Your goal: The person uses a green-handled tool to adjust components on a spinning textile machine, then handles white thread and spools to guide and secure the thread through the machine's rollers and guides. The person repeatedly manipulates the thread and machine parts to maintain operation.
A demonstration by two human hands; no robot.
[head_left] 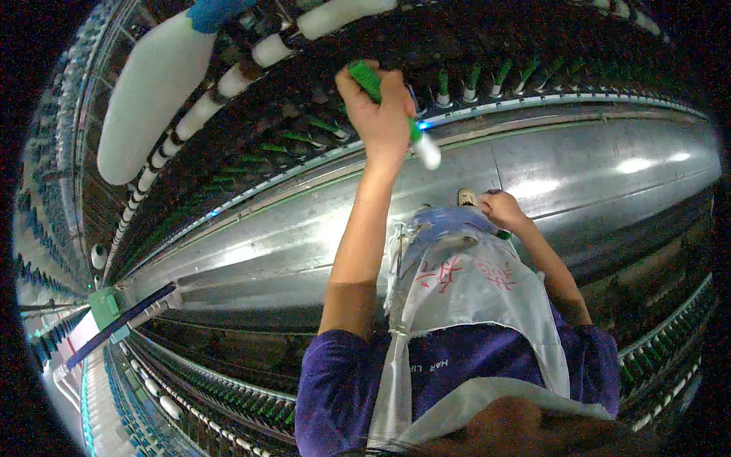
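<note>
My left hand is wrapped round a green spinning bobbin, raised in front of the machine's row of spindles. The bobbin's lower end is white and points down to the right, toward the floor. Beyond it stands a curved row of similar green bobbins on the rail. Close to the front of my white apron, my right hand is closed. A small dark bit shows at its fingers, but what it is cannot be made out.
A large white roving bobbin hangs at the upper left, beside a line of white rollers. The grey metal-like floor runs between two machines. Behind me are more green bobbins. A green box-shaped unit stands far left.
</note>
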